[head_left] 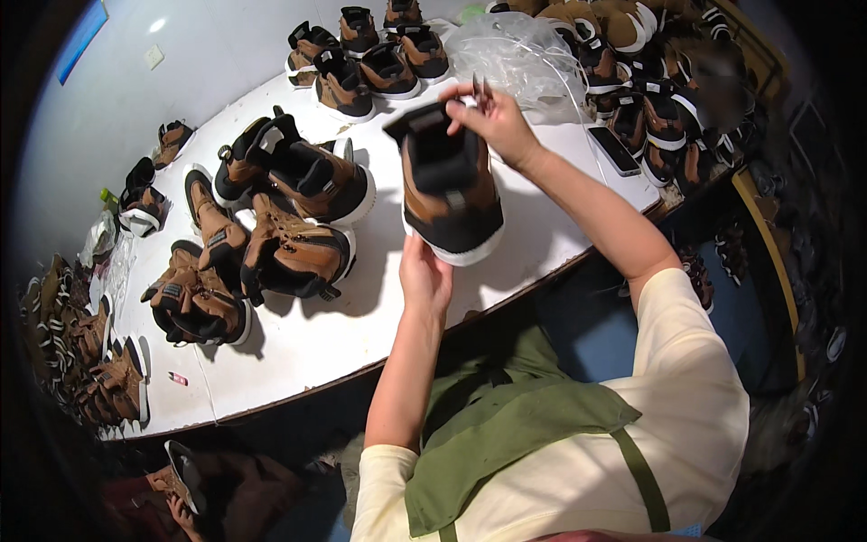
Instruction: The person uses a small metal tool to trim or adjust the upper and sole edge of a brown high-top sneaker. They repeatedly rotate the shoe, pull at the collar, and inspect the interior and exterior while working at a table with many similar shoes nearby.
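A brown and black high-top shoe (452, 215) with a white sole is held above the white table, its heel toward me. My left hand (426, 273) is closed around the sole at the heel, its fingers partly hidden under the shoe. At the shoe's opening, my right hand (497, 125) touches the black tongue (424, 119) with thumb and forefinger. Small metal thread snips (481, 88) stick up from between the right hand's fingers, their lower part hidden.
Several similar shoes (293, 239) stand grouped left on the white table (361, 361). More shoes (388, 68) stand at the back, beside clear plastic bags (519, 59). A phone (614, 151) lies near piled shoes at right. Another person's hand (181, 513) shows lower left with a shoe.
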Demonstrator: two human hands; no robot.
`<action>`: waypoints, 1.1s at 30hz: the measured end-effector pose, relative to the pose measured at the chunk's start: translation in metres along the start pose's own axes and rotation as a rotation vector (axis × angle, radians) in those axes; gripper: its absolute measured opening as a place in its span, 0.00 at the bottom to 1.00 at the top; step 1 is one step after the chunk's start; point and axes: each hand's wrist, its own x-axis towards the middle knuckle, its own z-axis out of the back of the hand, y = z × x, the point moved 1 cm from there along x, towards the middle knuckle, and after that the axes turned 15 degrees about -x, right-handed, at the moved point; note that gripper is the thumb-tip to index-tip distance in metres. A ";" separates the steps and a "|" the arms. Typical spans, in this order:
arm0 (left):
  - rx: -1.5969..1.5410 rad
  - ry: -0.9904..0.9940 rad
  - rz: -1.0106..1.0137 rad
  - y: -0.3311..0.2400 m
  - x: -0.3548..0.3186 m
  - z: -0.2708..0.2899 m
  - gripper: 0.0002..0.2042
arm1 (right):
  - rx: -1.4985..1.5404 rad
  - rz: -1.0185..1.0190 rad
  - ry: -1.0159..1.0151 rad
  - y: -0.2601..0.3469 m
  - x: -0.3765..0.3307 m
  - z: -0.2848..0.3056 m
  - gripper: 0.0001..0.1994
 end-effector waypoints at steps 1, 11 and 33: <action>0.177 -0.090 0.027 -0.001 -0.009 0.008 0.15 | 0.035 0.023 0.006 -0.006 -0.008 -0.002 0.11; 1.319 -0.076 -0.308 -0.017 -0.047 0.029 0.32 | -0.455 0.270 -0.163 -0.038 -0.083 0.002 0.12; 1.765 0.490 -0.712 0.039 -0.014 -0.039 0.23 | -1.665 0.176 -0.058 -0.293 0.008 0.089 0.03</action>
